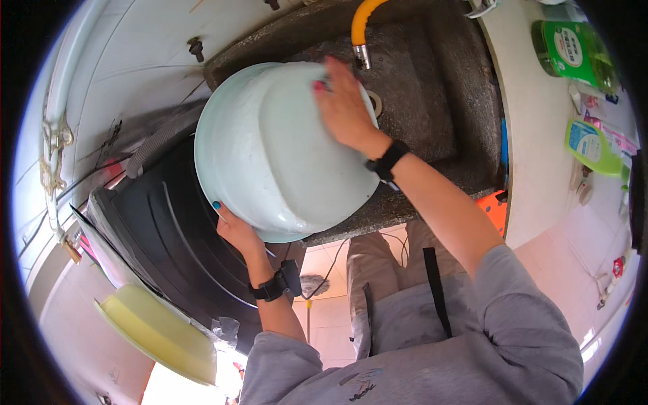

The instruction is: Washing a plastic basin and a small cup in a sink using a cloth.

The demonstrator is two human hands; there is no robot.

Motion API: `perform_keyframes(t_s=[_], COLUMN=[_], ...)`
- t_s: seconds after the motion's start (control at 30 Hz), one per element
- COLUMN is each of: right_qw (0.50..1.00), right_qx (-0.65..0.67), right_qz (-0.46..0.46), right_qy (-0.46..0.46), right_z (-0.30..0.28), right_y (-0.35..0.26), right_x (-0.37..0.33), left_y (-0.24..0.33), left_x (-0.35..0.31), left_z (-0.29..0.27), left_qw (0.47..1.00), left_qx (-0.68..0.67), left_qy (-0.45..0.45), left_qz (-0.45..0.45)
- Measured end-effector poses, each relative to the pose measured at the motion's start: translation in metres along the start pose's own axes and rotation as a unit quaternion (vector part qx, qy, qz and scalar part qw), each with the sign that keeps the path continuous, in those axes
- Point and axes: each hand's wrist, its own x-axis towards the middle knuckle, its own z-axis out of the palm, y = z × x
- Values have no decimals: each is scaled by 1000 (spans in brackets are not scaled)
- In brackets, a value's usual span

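Both hands work on a pale green basin (277,152), which is turned bottom-up and tilted over the near left corner of a dark stone sink (432,101). Left hand (236,229) grips the basin's near rim, fingers curled under the edge and thumb on the outside, so it carries the weight. Right hand (344,108) lies flat and open on the upturned bottom at the far side, fingers spread, holding nothing; it seems to be rubbing or rinsing that surface. A yellow tap hose (361,27) hangs just beyond the basin, its metal tip close to the right fingers. I judge the step goes best if the left grip stays firm at the rim while the right palm sweeps the whole bottom, with the basin leaning toward the sink so water runs into it rather than onto the black washing machine (162,236) at the left. Green bottles (574,47) stand on the counter (533,135) at the right.
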Motion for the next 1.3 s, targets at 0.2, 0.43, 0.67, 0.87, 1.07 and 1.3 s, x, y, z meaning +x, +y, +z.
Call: perform_keyframes(t_s=[0.2, 0.43, 0.67, 0.87, 1.07, 1.3], right_qw=[990, 992, 985, 992, 951, 803], right_qx=[-19, -68, -36, 82, -70, 292], right_qz=[61, 40, 119, 13, 291, 511], right_qy=[-126, -100, -120, -98, 72, 94], right_z=[-17, -12, -25, -12, -7, -7], right_y=[-27, -17, -67, -122, -7, 22], right_x=[-94, -25, -148, -108, -147, -141], left_y=[-4, 1, 1, -28, 2, 1], left_x=[-5, -8, -14, 8, -19, -20], left_z=[-2, 5, 5, -15, 2, 3], left_qw=[1000, 999, 999, 991, 999, 997], left_qx=[2, -14, -15, 74, -34, -58], left_qy=[14, 34, 30, -107, -26, -39], left_qz=[4, 37, 21, 31, -9, -24])
